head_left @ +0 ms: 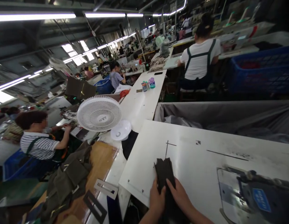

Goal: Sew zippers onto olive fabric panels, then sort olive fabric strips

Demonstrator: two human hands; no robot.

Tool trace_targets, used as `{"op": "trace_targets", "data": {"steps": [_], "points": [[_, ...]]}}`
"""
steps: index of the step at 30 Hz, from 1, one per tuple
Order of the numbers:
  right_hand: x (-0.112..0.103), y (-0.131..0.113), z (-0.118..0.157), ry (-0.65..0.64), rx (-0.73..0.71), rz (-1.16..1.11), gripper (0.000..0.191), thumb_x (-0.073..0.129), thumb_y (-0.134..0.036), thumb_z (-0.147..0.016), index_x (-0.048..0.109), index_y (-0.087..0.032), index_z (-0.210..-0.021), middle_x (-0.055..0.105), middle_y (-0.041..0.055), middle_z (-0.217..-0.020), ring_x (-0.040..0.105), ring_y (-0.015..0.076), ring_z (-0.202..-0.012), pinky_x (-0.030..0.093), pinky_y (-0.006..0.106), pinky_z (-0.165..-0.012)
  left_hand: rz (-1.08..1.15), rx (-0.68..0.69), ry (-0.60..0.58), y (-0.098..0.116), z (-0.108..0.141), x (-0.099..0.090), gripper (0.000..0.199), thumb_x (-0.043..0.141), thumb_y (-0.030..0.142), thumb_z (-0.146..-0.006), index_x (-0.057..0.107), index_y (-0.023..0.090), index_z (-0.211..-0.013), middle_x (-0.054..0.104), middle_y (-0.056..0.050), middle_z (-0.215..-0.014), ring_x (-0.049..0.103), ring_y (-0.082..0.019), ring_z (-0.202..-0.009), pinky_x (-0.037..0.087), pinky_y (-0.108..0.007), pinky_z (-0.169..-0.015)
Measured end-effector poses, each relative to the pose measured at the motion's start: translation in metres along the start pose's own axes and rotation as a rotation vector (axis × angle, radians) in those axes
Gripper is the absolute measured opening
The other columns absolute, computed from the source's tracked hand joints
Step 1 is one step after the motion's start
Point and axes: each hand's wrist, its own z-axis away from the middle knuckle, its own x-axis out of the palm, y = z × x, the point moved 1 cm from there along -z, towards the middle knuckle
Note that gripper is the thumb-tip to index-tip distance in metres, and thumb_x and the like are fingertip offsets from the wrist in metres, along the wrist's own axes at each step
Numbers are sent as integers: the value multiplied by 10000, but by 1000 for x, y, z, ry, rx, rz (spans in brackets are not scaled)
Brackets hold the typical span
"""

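A dark strip-shaped stack of fabric pieces (165,171) lies lengthwise over the near edge of the white sewing table (191,152), its far end showing several layered edges. My left hand (156,196) grips it along its left side, thumb on top. My right hand (179,196) closes on its right side, with the thumb also on the upper face. The near end of the stack runs down between my forearms and out of view. Past its far end, a black cross mark (167,144) is drawn on the tabletop.
A sewing machine (263,196) stands at right. On the left are a white fan (100,113), slotted templates (106,188) and a heap of dark cloth pieces (69,174). Co-workers sit at left (39,143) and ahead (198,59). A grey fabric-lined bin (242,115) borders the table's far side.
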Motion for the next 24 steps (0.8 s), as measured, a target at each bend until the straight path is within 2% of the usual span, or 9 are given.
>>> {"op": "trace_targets", "data": {"steps": [5, 8, 10, 14, 18, 21, 24], "points": [[-13, 5, -3, 67, 30, 44, 636, 344, -627, -750, 613, -98, -979, 610, 176, -950, 534, 329, -1010, 363, 455, -971, 42, -40, -10, -16, -10, 4, 549, 643, 307, -742, 536, 45, -1212, 577, -172, -1196, 556, -279, -1077, 448, -311, -915], [-14, 6, -4, 40, 8, 45, 584, 283, -574, -787, 651, -141, -926, 606, 136, -882, 570, 282, -932, 413, 399, -922, 99, -45, -24, -23, -11, -1, 502, 661, 388, -731, 607, 75, -1120, 642, -141, -1087, 591, -285, -1012, 470, -338, -885], [-12, 6, -4, 28, -15, 53, 505, 328, -530, -770, 665, -176, -899, 591, 110, -861, 580, 255, -885, 430, 362, -895, 151, -32, -51, -24, -11, -5, 471, 656, 437, -730, 641, 98, -1055, 674, -122, -1025, 615, -281, -972, 490, -339, -856], [-10, 5, -3, 16, -16, 74, 470, 347, -494, -755, 668, -183, -900, 592, 111, -873, 583, 258, -897, 423, 365, -900, 235, -18, -94, -22, -9, -8, 469, 672, 477, -699, 663, 107, -987, 704, -115, -940, 653, -283, -863, 526, -355, -776], [-18, 4, -6, -44, -14, 75, 506, 378, -574, -762, 668, -172, -862, 641, 124, -903, 587, 278, -933, 413, 380, -916, 295, -7, -113, -22, -9, -5, 482, 687, 493, -673, 665, 118, -976, 713, -99, -904, 658, -279, -854, 532, -353, -771], [-27, 3, -10, -108, -11, 71, 503, 399, -598, -744, 676, -181, -789, 673, 108, -829, 613, 290, -865, 447, 401, -858, 326, -6, -120, -23, -10, -4, 487, 685, 498, -669, 661, 121, -977, 713, -96, -916, 656, -273, -880, 531, -341, -783], [-30, 1, -11, -137, -6, 64, 493, 437, -607, -731, 687, -188, -805, 690, 81, -822, 625, 284, -859, 472, 382, -822, 332, -15, -114, -24, -10, -5, 491, 700, 491, -654, 662, 109, -959, 708, -114, -948, 654, -281, -890, 528, -345, -796]]}}
